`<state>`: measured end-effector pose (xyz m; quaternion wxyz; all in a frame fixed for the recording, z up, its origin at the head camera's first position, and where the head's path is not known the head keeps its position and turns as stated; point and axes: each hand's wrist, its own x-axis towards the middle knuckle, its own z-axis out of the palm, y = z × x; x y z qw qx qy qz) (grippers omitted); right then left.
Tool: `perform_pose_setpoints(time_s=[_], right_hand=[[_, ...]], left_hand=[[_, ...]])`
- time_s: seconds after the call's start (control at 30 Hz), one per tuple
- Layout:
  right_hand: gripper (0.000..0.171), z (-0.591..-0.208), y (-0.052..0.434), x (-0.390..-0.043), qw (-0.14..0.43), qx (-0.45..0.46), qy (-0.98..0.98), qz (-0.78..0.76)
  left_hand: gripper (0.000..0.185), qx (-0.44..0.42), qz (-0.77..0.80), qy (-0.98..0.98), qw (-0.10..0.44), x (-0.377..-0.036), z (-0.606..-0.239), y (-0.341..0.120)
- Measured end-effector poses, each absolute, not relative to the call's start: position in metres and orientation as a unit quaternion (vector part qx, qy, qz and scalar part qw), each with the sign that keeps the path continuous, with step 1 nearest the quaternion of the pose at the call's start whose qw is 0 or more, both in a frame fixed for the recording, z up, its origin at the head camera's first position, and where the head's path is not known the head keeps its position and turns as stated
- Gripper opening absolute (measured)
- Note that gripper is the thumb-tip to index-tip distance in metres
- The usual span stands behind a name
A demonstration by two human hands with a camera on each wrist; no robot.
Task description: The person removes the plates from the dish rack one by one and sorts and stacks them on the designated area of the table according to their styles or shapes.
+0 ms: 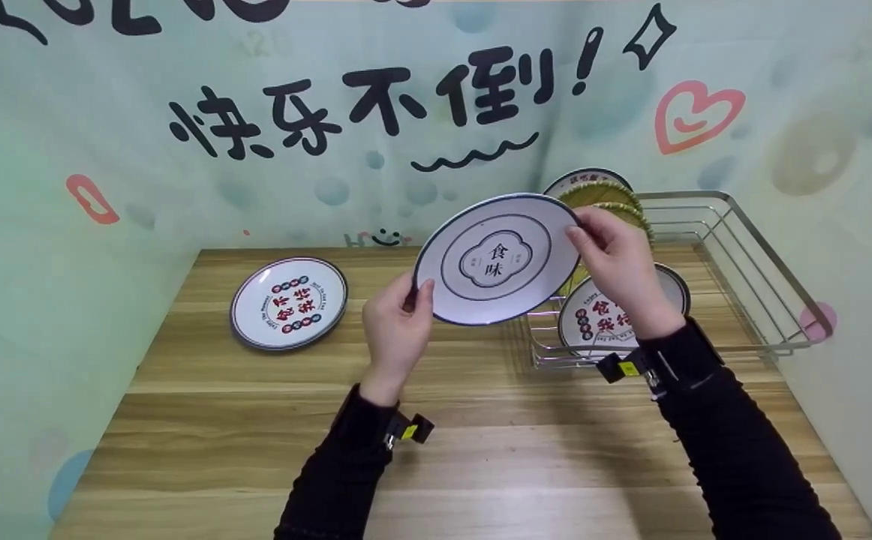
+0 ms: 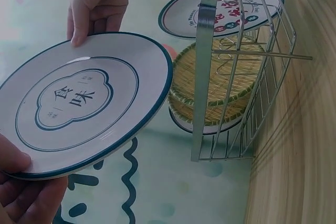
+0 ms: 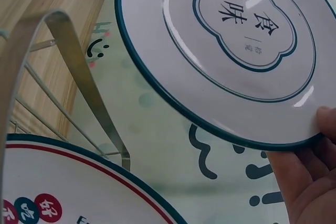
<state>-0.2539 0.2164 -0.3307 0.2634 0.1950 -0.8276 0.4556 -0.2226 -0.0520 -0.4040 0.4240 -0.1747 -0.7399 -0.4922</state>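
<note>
A white plate (image 1: 496, 300) with a dark blue rim and a flower-shaped emblem in its middle is held up, tilted, above the table. My left hand (image 1: 397, 330) pinches its left edge, thumb over the face and fingers beneath. At the plate's right edge, my right hand (image 1: 620, 262) pinches the rim the same way. In the left wrist view the plate (image 2: 115, 124) hangs beside the wire rack (image 2: 205, 66), apart from it. The right wrist view shows the plate (image 3: 178, 93) gripped by thumb and fingers at its rim.
A wire dish rack (image 1: 770, 277) stands at the right of the wooden table (image 1: 271, 435). It holds a red-lettered plate (image 1: 593, 330), round woven bamboo trays (image 1: 601, 196) and another plate (image 1: 567, 181) behind them. Another red-lettered plate (image 1: 256, 300) lies on the table's left side.
</note>
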Motion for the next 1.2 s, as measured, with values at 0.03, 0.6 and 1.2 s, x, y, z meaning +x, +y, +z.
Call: perform_pose_setpoints(time_s=[0.03,0.6,1.2], right_hand=[[0.014,-0.331,0.216,-0.254,0.256,0.201,-0.825,0.462],[0.057,-0.348,0.229,-0.238,0.204,0.289,-0.858,0.373],[0.068,-0.363,0.241,-0.231,0.214,0.332,-0.87,0.294]], left_hand=[[0.004,-0.173,-0.494,-0.739,0.425,-0.222,-0.404,-0.053],[0.006,-0.141,-0.54,-0.745,0.367,-0.219,-0.405,-0.066],[0.005,-0.09,-0.556,-0.753,0.341,-0.218,-0.41,-0.089]])
